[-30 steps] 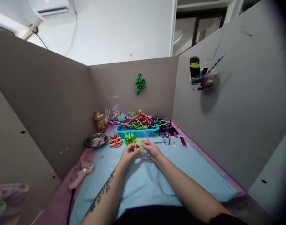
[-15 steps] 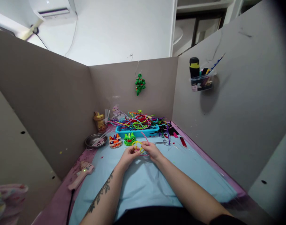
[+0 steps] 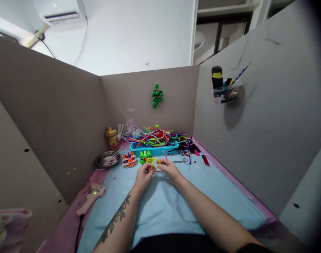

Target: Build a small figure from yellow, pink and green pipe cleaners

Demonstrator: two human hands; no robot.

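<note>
Between my two hands is a yellow pipe cleaner (image 3: 156, 161) bent into loops, with a pink pipe cleaner (image 3: 165, 155) alongside it. My left hand (image 3: 144, 174) is closed, pinching the yellow loops from the left. Closed on the pink pipe cleaner, my right hand (image 3: 172, 170) has one end rising above its fingers while another stretch curves below toward the left hand. Whether the two colours are twisted together is too small to tell. Just behind the left fingers sits a green animal-head figure (image 3: 144, 157); an orange-and-white one (image 3: 129, 160) stands beside it.
A blue tray (image 3: 155, 151) heaped with pipe cleaners is at the back. Scissors (image 3: 186, 161) and a red strip (image 3: 205, 161) lie right. At left are a metal bowl (image 3: 99, 160), a jar (image 3: 113, 139) and a pink glue gun (image 3: 90, 202). Grey partitions (image 3: 150, 75) surround the table.
The yellow loops have tilted and moved slightly left and up, now overlapping the green figure. The pink end stands more upright. Both hands keep their grip.
</note>
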